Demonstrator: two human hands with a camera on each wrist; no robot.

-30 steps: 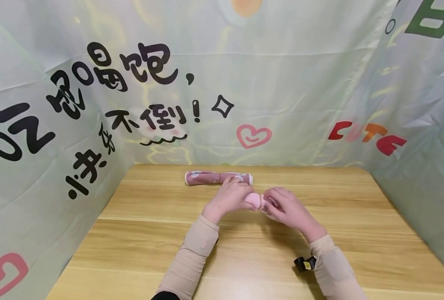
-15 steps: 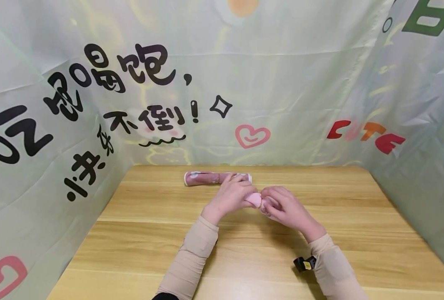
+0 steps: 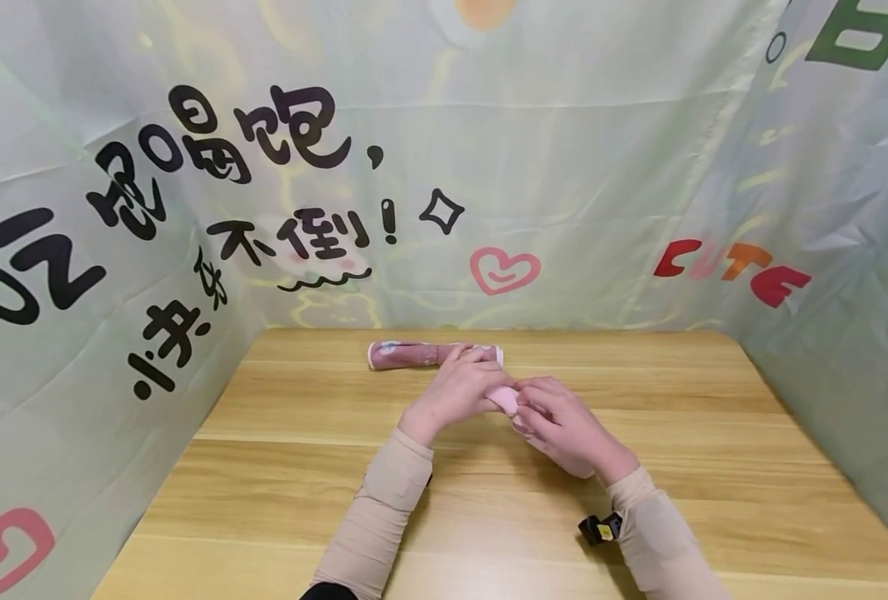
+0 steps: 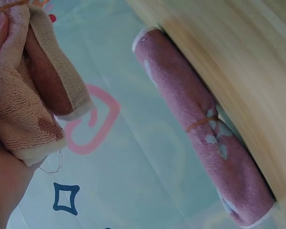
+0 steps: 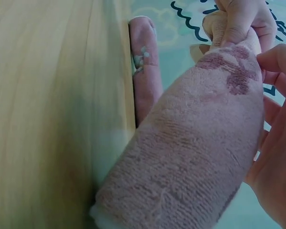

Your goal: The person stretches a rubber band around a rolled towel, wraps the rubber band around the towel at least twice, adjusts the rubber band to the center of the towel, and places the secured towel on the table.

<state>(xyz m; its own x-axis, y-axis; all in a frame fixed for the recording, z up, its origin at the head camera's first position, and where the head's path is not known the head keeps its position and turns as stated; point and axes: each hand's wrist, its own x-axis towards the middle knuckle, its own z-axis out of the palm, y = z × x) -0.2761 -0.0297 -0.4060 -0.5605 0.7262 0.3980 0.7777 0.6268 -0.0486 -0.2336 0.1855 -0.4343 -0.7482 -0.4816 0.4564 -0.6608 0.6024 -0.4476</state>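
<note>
A rolled light pink towel [image 3: 506, 398] is held between both hands above the middle of the wooden table [image 3: 301, 467]. My left hand [image 3: 461, 387] pinches its left end, whose folded layers [image 4: 35, 95] show in the left wrist view. My right hand [image 3: 558, 418] curls round the rest of the roll [image 5: 190, 157], hiding most of it from the head camera. A thin orange band [image 4: 9, 5] crosses the towel's top edge in the left wrist view. A second, darker pink rolled towel [image 3: 406, 354] lies behind the left hand, with an orange rubber band [image 4: 200, 125] round it.
Printed fabric walls [image 3: 564, 167] enclose the table on the left, back and right. The darker roll [image 5: 145, 71] lies close to the table's back edge. A black strap [image 3: 597, 527] sits on my right wrist.
My right hand has drawn slightly toward me and to the left, covering more of the light pink towel. The left hand and the darker roll have stayed in place.
</note>
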